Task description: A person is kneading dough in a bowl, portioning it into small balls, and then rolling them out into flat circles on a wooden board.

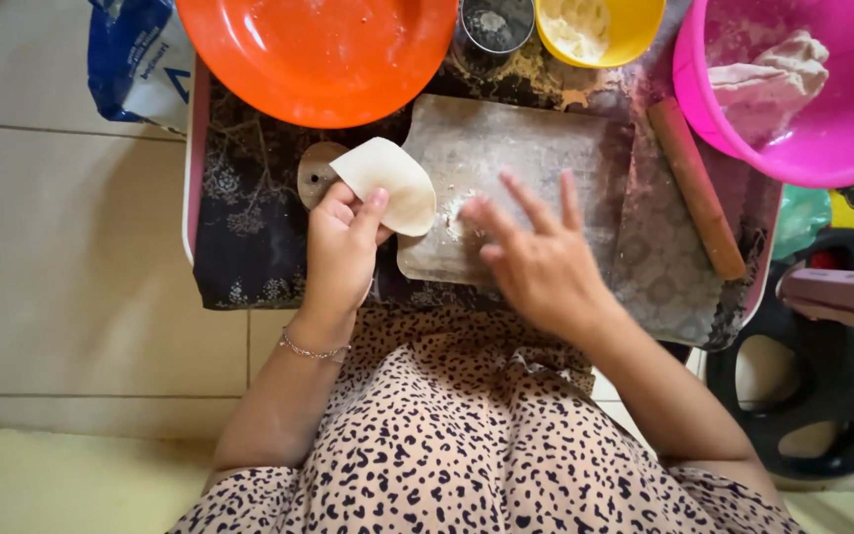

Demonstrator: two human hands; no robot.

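Dough round [387,183] hangs pinched in the left hand [343,247], fingers clamped on its near edge — best kept lifted off the board while it is dusted. Just right of it, the right hand [536,257] lies spread, fingers apart, over the flour pile [459,213] on the board [536,158]. Farther right a rolling pin [696,188] lies clear; an orange bowl [318,54] crowds the far side.

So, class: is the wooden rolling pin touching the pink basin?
Cannot tell. In the head view the rolling pin's upper end meets the pink basin's rim in the picture, but from above no contact or gap between them shows plainly.
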